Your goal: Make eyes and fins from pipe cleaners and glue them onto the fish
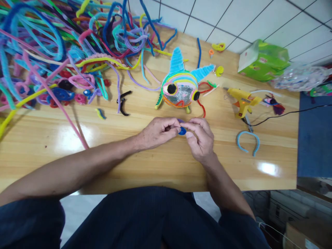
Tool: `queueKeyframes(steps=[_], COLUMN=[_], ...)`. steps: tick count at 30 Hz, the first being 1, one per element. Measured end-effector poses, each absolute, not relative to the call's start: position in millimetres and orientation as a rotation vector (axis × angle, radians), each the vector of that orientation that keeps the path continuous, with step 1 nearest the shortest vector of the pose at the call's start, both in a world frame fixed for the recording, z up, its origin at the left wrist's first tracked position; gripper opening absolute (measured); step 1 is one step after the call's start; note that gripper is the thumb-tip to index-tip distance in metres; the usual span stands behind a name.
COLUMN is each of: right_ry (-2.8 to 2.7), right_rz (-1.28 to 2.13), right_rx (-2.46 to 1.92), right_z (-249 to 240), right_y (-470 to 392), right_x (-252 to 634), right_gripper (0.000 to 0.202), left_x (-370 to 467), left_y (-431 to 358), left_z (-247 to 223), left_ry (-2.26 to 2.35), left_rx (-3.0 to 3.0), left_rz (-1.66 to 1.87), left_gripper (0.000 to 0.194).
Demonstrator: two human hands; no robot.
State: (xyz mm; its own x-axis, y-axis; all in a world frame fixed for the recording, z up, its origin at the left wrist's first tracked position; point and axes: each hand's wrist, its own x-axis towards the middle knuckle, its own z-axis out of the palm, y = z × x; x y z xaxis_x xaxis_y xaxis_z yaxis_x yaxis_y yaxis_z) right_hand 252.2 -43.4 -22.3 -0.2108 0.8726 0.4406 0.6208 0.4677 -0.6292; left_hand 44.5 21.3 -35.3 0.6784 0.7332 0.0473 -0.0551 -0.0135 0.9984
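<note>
Between my two hands is a small blue coil (pixel 182 131) with a bit of purple at its top. My left hand (pixel 164 131) pinches its left edge between thumb and forefinger. From the right, my right hand (pixel 201 136) holds the coil's other side, with thumb and forefinger bent round it. Just beyond my hands stands a colourful fuzzy figure (pixel 183 93) with light-blue pointed ears, black round eyes and a grey face. A red fuzzy strip (pixel 203 110) curls out beside it.
Tangled fuzzy stems (pixel 41 52) cover the table's back left. On the right are a yellow glue gun (pixel 243 102) with its cord, a light-blue arc (pixel 248 134) and a green packet (pixel 266 60). Black pieces (pixel 123 103) lie left of the figure.
</note>
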Motion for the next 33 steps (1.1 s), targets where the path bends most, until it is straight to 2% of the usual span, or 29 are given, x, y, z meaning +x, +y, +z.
queueKeyframes(steps=[33], right_ry=[-1.802], right_rz=[0.497], right_rx=[-1.287], right_z=[-31.1], right_y=[-41.5], right_x=[253.7], right_gripper=[0.029], left_x=[43.1], left_y=[22.2], left_z=[-39.1], left_ry=[0.596], left_rx=[1.449], left_rz=[0.725], left_gripper=[0.026])
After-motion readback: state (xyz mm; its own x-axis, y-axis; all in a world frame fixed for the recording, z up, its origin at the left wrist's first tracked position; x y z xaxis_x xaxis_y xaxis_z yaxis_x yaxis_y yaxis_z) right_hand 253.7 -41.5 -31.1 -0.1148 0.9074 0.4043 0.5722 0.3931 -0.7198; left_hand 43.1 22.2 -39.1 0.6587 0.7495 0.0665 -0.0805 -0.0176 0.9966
